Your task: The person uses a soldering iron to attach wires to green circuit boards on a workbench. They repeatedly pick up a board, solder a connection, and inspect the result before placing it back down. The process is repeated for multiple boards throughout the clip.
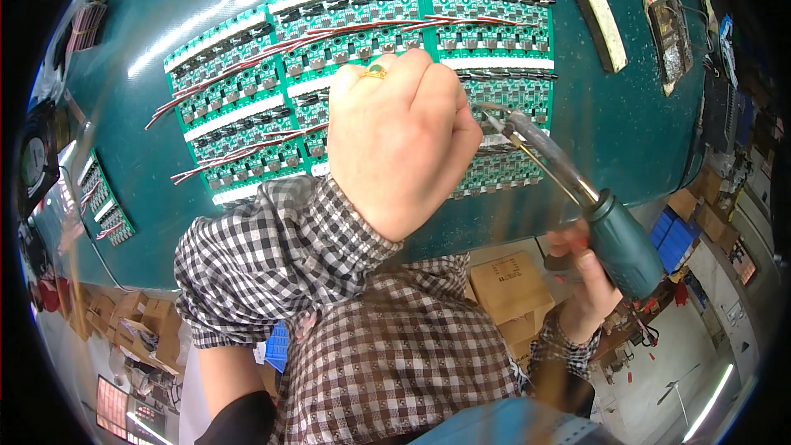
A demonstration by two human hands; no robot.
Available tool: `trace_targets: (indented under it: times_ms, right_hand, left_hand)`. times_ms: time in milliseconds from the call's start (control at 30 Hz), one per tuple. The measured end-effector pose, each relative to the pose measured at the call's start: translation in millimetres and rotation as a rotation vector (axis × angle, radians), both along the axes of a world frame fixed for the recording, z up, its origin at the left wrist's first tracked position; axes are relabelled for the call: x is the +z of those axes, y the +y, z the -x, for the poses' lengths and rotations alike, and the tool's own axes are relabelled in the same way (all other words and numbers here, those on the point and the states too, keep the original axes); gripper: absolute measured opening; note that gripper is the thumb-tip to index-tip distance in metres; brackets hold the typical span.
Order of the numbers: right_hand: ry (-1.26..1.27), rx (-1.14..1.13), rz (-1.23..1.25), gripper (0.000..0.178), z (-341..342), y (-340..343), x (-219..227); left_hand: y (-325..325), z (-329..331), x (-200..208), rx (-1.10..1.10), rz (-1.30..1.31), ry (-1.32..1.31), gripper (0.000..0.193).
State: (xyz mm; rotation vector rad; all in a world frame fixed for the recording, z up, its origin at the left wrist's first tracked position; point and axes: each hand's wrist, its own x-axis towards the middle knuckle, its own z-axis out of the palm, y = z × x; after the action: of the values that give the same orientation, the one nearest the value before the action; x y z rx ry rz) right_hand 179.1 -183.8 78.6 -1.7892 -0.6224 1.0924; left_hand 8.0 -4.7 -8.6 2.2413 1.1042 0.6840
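Rows of green circuit boards [350, 8] with white connectors and small dark parts lie joined in a panel on the table. Red, white and black wires [297, 39] run in strands across them. My left hand [404, 136], a ring on one finger, is closed over the middle of the panel; its fingertips and whatever they pinch are hidden. In my right hand [593, 276] is a soldering iron [626, 243] with a dark green handle. A thin tube runs along its shaft, and the tip reaches over the boards just right of my left hand.
A pale curved strip [593, 12] and a worn metal piece on a board [669, 37] lie at the far right. Toward the left sit a smaller circuit board [105, 202] and a wire bundle [86, 29]. Cardboard boxes [511, 284] stand below the table's near edge.
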Motion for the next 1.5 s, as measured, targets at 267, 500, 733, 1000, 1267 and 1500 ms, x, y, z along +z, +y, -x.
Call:
trace_targets:
  times_ms: [267, 500, 733, 1000, 1267, 1500]
  right_hand:
    - [-0.020, -0.069, -0.004, 0.042, 4, 2, 1]
    - [-0.005, -0.133, 0.017, 0.042, 5, 0, 0]
    - [0.042, -0.136, 0.029, 0.044, 2, 1, 0]
    - [0.157, -0.259, -0.220, 0.047, -21, 6, -33]
    - [0.464, -0.286, -0.415, 0.038, -49, 14, -66]
    - [0.573, -0.257, -0.495, 0.038, -53, 11, -72]
  left_hand:
    - [0, 1, 0, -0.011, -0.007, 0.025, 0.016]
    - [0, 1, 1, -0.014, 0.004, 0.022, 0.017]
    - [2, 1, 1, -0.028, 0.002, 0.029, 0.017]
    - [1, 6, 6, -0.073, 0.001, 0.022, 0.016]
    - [-18, 24, 18, -0.223, -0.102, 0.161, 0.044]
    - [-21, 23, 21, -0.226, -0.146, 0.223, 0.049]
